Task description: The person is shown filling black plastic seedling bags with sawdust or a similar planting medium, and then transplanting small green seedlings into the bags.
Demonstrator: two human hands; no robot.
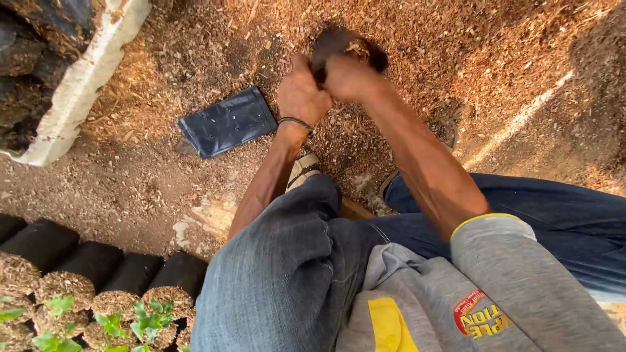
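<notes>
Both hands grip a small dark planting bag point(345, 47) between them, over a heap of sawdust-like mix point(456, 58). Its long axis runs roughly from the left hand point(301, 96) up and away past the right hand point(349, 77), open end far, mix showing there. Both forearms reach forward, fingers curled shut on the bag. Left of the left hand lies a flat stack of empty black bags point(227, 122).

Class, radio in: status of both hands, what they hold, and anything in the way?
Left hand and right hand both gripping a dark grow bag over the sawdust pile. Flat empty bag lies left, apart. Nothing in the way.
</notes>
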